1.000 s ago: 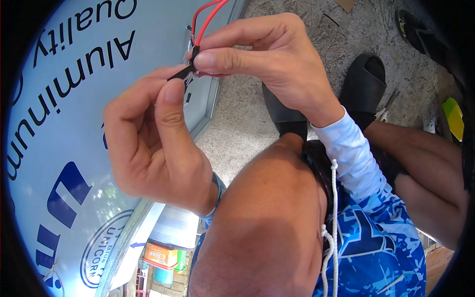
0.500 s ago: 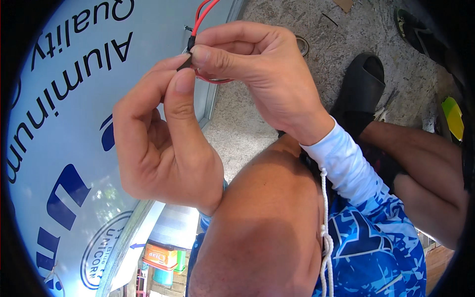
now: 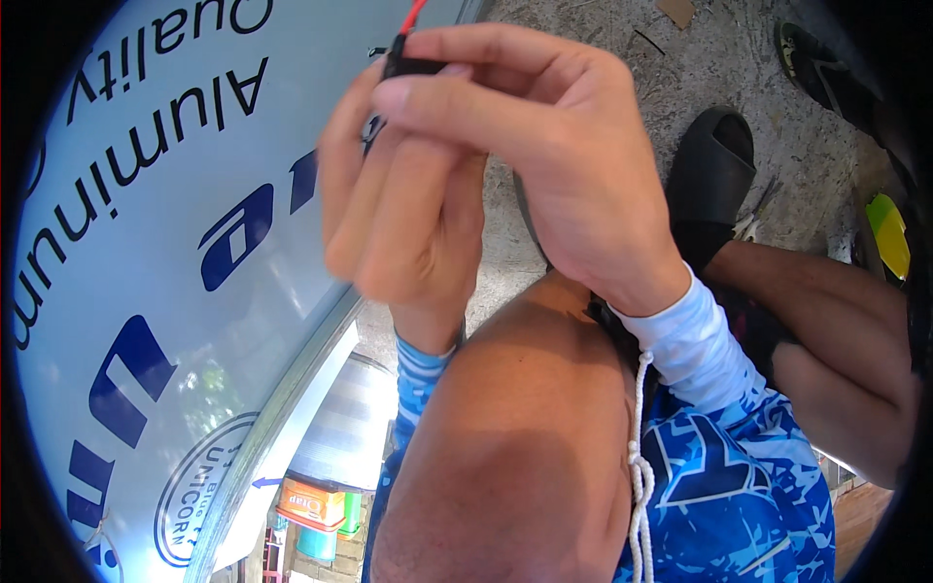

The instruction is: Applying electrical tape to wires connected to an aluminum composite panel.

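My right hand (image 3: 583, 155) is closed, thumb and index finger pinching near a black-wrapped section (image 3: 393, 64) of a thin wire. A red stretch of the wire (image 3: 415, 17) rises from it to the upper edge. From the wrapped section a short black strip (image 3: 424, 66), which looks like electrical tape, runs between the right index finger and thumb. My left hand (image 3: 408, 209) is turned with its fingers bent, partly behind the right hand and slightly blurred. A left fingertip shows at the strip's end; the rest of its grip is hidden.
A large white sign panel (image 3: 194, 340) with dark lettering fills the left side. My bare knee (image 3: 515, 437) is below the hands. Another person's dark slide sandal (image 3: 714, 160) rests on the concrete floor (image 3: 622, 97) at right. Orange and teal containers (image 3: 313, 502) stand lower left.
My left hand has rotated and swung rightward, partly behind the right hand. The right hand has shifted slightly right, and more of the black strip shows between the fingers.
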`<state>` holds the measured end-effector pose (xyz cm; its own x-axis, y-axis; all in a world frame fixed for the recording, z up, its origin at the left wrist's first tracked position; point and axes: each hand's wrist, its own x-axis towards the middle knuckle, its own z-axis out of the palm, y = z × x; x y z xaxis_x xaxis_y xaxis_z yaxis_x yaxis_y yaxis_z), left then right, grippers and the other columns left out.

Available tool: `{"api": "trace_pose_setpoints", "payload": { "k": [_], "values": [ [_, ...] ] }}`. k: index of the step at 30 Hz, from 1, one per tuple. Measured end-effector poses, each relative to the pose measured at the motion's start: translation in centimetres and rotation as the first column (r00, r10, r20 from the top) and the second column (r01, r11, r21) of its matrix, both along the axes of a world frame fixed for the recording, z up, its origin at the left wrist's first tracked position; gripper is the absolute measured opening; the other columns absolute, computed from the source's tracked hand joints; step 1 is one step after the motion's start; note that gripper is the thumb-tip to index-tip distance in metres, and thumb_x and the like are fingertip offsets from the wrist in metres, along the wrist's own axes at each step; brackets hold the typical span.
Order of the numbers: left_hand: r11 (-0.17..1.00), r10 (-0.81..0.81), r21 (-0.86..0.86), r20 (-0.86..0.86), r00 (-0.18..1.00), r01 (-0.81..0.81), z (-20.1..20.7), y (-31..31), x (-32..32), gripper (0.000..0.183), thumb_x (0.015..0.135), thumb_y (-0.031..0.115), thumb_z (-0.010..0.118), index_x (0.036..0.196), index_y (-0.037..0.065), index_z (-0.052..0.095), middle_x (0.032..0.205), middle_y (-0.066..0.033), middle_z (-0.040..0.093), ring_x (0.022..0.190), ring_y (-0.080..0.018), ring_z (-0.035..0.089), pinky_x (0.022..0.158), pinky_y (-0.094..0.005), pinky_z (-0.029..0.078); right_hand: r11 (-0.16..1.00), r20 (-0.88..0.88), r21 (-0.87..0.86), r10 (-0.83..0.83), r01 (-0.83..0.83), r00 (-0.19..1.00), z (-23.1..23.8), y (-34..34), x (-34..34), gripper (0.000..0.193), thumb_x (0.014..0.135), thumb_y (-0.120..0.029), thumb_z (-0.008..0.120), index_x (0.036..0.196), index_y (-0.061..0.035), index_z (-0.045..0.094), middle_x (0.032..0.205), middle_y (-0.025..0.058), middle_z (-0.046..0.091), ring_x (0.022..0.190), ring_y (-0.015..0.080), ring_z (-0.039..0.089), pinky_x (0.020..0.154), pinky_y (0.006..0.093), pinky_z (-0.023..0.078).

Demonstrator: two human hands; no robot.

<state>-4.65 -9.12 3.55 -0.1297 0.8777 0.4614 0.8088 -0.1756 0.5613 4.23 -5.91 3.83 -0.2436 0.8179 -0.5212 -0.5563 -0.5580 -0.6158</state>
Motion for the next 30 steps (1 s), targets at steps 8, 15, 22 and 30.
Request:
{"api": "trace_pose_setpoints", "payload": {
  "k": [8,15,22,30],
  "values": [
    [0.974,-0.201,-0.035,0.316,0.927,0.223,-0.2,-0.9,-0.9,0.018,0.066,-0.012,0.075,0.081,-0.004,0.069,0.084,-0.0137,0.070,0.087,-0.0316,0.067,0.089,-0.0416,0.054,0.989,-0.091,0.046,0.145,-0.142,0.985,-1.1,1.5,1.8,0.016,0.089,-0.002,0.068,0.099,0.0094,0.068,0.089,0.0110,0.070,0.076,0.0101,0.063,0.067,0.0208,0.052],
    [0.992,0.086,-0.119,0.319,0.944,-0.050,-1.8,-0.4,-2.3,0.025,0.069,-0.012,0.077,0.091,-0.003,0.070,0.094,-0.0116,0.068,0.084,-0.0158,0.064,0.073,-0.0254,0.053,0.936,0.083,0.331,0.098,-0.120,0.992,-3.0,0.9,1.1,0.013,0.088,0.003,0.065,0.099,0.0067,0.069,0.085,0.0125,0.070,0.076,0.0123,0.064,0.070,0.0232,0.052],
    [0.997,0.050,-0.075,0.421,0.906,-0.020,-2.5,-0.7,-2.3,0.019,0.072,-0.012,0.075,0.089,-0.004,0.070,0.092,-0.0124,0.069,0.078,-0.0159,0.064,0.066,-0.0246,0.051,0.767,0.334,0.624,-0.094,-0.146,0.938,-5.0,0.6,0.6,0.020,0.080,0.004,0.069,0.099,-0.0039,0.074,0.092,0.0049,0.063,0.085,0.0144,0.051,0.074,0.0266,0.046],
    [0.996,0.070,-0.084,0.446,0.892,-0.036,-2.8,-1.0,-2.9,0.016,0.075,-0.010,0.075,0.089,-0.005,0.070,0.093,-0.0128,0.068,0.078,-0.0164,0.063,0.068,-0.0247,0.052,0.737,0.472,0.661,-0.267,-0.138,0.840,-3.9,1.3,0.1,0.017,0.081,-0.005,0.075,0.097,-0.0028,0.072,0.088,0.0022,0.057,0.088,0.0115,0.048,0.072,0.0238,0.042]
  ]
}}
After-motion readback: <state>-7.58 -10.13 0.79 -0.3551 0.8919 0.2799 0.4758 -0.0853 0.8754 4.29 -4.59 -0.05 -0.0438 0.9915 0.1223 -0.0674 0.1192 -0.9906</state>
